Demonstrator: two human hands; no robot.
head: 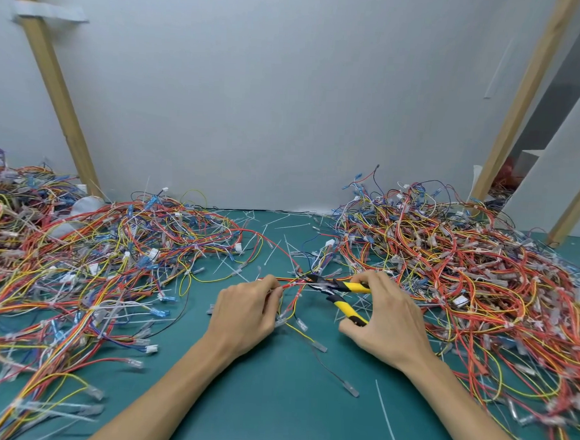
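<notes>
the left hand [246,312] pinches a thin bundle of red and yellow wires [291,281] between both hands; the right hand [386,315] grips yellow-and-black handled cutters [340,293], handles spread, nose at the bundle.

Even, soft light — edges warped, corners slightly blurred.

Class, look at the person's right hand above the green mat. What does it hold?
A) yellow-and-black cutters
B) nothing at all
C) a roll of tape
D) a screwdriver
A: the right hand grips the yellow-and-black cutters by their handles, and the tool's tip meets the wire bundle that the left hand pinches.
</notes>
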